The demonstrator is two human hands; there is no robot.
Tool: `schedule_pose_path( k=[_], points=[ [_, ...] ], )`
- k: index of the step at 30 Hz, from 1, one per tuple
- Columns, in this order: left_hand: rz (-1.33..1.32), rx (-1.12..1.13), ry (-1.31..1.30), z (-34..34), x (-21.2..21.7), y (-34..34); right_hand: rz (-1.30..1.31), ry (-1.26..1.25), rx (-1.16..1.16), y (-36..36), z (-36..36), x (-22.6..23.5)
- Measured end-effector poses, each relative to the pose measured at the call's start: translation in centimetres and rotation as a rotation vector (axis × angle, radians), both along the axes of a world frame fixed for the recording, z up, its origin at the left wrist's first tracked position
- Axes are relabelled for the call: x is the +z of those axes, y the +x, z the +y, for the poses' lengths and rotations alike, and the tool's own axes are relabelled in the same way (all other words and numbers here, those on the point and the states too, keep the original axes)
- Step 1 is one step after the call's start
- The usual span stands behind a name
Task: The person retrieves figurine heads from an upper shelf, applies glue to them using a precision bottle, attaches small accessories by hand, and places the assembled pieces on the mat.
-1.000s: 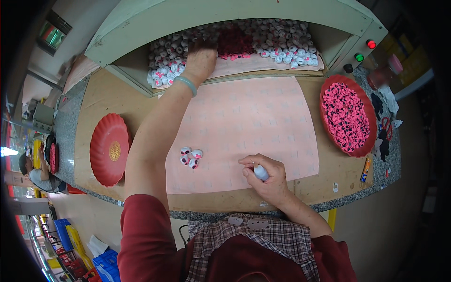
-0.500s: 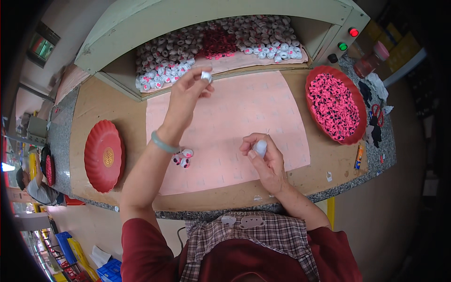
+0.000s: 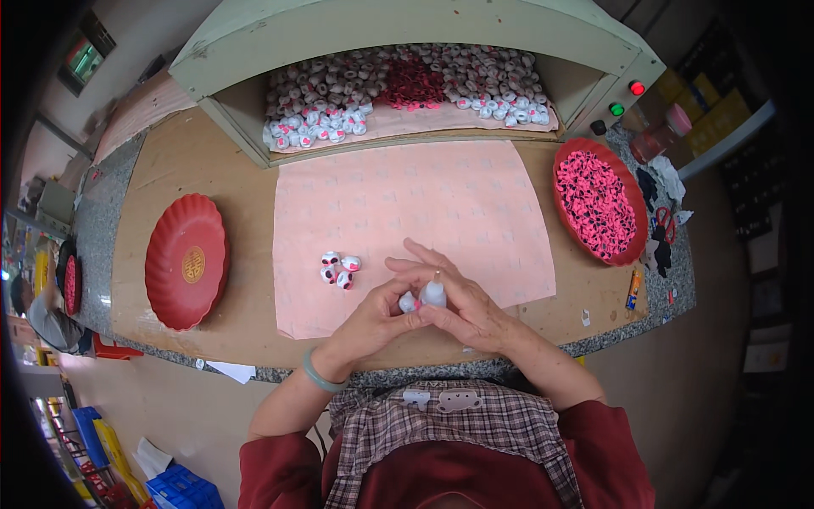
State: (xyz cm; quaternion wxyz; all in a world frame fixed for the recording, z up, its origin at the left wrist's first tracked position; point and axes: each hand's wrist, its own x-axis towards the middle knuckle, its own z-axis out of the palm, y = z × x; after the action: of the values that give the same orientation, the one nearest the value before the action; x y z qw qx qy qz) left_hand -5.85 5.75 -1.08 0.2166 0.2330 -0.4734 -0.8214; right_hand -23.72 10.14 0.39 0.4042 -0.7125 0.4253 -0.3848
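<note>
Workbench: brown board [image 3: 246, 297] with a speckled stone edge [image 3: 606, 337], pale pink sheet [image 3: 424, 195] laid over the middle. Behind it, a pale green cabinet [image 3: 381, 24] with an open front; rows of white pieces [image 3: 496, 72] inside, dark red heap [image 3: 413, 83] between them. Red and green lights on its right post.

Left hand [image 3: 377, 316], bracelet [image 3: 320, 373] at the wrist, pinches one small white-and-pink piece [image 3: 409, 302] between thumb and fingers. Right hand [image 3: 471, 316] grips a small squeeze bottle [image 3: 433, 295], nozzle up, just beside that piece. Hands meet over the sheet's near part; fingers overlap, so whether the nozzle touches anything is hard to tell.

Four similar pieces [image 3: 344, 279] sit clustered on the sheet, left of the hands. Red bowl [image 3: 174, 237] at left, bare inside; second red bowl [image 3: 642, 216] at right, full of pink-and-black bits [image 3: 596, 204]. Scissors [image 3: 665, 225] beyond it.
</note>
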Motion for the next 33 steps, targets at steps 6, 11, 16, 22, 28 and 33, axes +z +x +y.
schedule_pose_path(
  k=[6,11,16,22,28,33],
  points=[
    [-0.121,0.261,-0.335,0.9,-1.4,5.2,-0.099,0.049,-0.015,-2.1,-9.3,1.3],
    [-0.160,0.594,-0.260,2.1,-1.1,8.3,0.537,-0.133,-0.404,-6.7,-25.0,1.1],
    [-0.148,0.781,-0.323,1.9,-1.8,10.1,0.828,-0.553,-0.495,-6.7,-34.1,-0.2],
    [-0.128,0.867,-0.261,1.5,-2.3,11.1,0.750,-0.536,-0.488,-3.8,-34.3,-1.9],
    [-0.196,0.950,-0.266,0.2,-2.4,11.4,0.647,-0.093,-0.423,-2.1,-27.6,-0.4],
    [-0.243,0.972,-0.300,-0.2,-2.5,13.5,0.621,-0.491,-0.395,-2.8,-15.7,-1.1]
  ],
)
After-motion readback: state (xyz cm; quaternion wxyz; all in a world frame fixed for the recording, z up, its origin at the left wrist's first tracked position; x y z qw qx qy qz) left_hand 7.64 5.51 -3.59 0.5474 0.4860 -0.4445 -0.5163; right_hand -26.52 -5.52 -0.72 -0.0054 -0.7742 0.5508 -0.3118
